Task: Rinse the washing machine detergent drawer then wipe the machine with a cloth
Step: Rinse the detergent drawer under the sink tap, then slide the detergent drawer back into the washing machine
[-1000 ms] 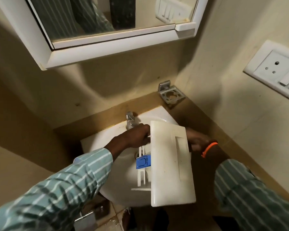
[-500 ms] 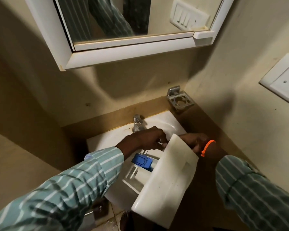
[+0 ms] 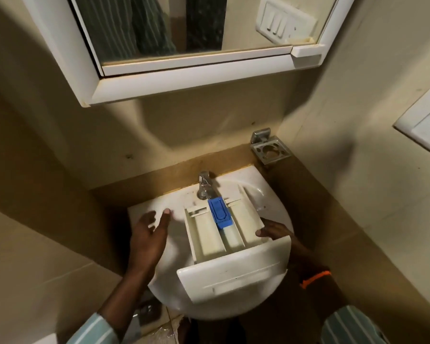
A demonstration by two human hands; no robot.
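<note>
Drawer point(image 3: 233, 244) now turned compartments-up at frame centre, under tap point(image 3: 205, 186) | left hand point(image 3: 148, 240) released, fingers spread | right hand point(image 3: 273, 232) grasping drawer side | no water visible; rinse, wipe pending

A white sink point(image 3: 266, 194) is set against a tan band of wall, its rounded front bulging toward the viewer. Across its basin lies the detergent drawer point(image 3: 224, 247) — open side up, pale compartments showing, a blue insert point(image 3: 219, 215) near its far end just under the chrome tap point(image 3: 204, 184) — with its broad front panel overhanging the sink's near rim.
</note>
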